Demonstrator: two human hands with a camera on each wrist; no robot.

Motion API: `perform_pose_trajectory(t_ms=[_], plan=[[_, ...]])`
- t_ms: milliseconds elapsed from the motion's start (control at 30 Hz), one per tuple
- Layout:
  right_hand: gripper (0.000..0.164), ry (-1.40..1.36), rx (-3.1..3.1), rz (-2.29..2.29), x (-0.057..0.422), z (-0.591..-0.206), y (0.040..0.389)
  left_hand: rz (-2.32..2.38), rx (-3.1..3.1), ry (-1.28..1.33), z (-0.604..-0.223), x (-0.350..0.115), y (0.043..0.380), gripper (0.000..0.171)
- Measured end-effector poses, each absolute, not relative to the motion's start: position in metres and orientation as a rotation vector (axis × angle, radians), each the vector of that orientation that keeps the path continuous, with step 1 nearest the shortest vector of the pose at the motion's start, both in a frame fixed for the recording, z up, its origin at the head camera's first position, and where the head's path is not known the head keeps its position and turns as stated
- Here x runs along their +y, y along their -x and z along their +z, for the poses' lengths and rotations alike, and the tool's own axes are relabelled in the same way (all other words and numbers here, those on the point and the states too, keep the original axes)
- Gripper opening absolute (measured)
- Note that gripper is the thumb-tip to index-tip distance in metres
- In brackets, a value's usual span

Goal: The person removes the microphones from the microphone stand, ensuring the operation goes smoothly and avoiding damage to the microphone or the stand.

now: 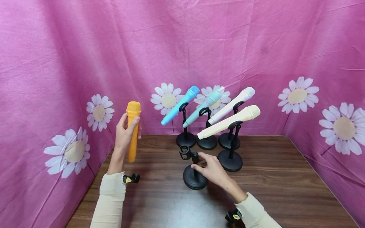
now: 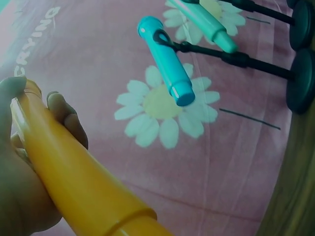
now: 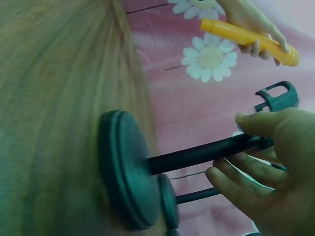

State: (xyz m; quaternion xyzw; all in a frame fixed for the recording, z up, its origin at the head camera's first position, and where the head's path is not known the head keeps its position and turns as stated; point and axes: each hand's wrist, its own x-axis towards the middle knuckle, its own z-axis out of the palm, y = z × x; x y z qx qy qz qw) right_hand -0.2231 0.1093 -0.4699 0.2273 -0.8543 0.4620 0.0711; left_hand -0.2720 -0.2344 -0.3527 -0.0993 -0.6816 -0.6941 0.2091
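An orange microphone (image 1: 133, 133) is held upright in my left hand (image 1: 124, 134), thumb and fingers wrapped around its body, grille end up. In the left wrist view its body runs from the hand to the bottom edge. My right hand (image 1: 212, 167) is at a black microphone stand (image 1: 195, 179) with a vacant clip (image 1: 185, 152). Seen from the right wrist, the thumb (image 3: 256, 123) is on one side of the stand's pole (image 3: 202, 153) and the fingers curl on the other. The stand's round base (image 3: 128, 169) is at the tabletop.
Behind the right hand, several black stands carry tilted microphones: blue (image 1: 180, 106), teal (image 1: 201, 109), white (image 1: 231, 106) and pale yellow (image 1: 229, 122). The brown wooden table (image 1: 159, 202) ends at a pink curtain (image 1: 137, 47) printed with daisies, at the back and both sides.
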Motion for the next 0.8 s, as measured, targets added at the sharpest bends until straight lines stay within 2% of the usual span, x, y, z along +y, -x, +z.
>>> perform_pose_trajectory(t_ms=[233,533,800], plan=[[0.015,-0.697,-2.595,1.357,0.111,-0.484,0.225,-1.942,-1.981,0.188,-0.368,-0.247,0.275,0.029],[0.015,-0.679,-2.565,1.364,0.110,-0.488,0.225,-1.852,-2.162,0.094,-0.386,-0.261,0.275,0.048],[0.015,-0.684,-2.539,1.362,0.110,-0.491,0.225,-1.682,-2.309,-0.026,-0.407,-0.273,0.280,0.057]])
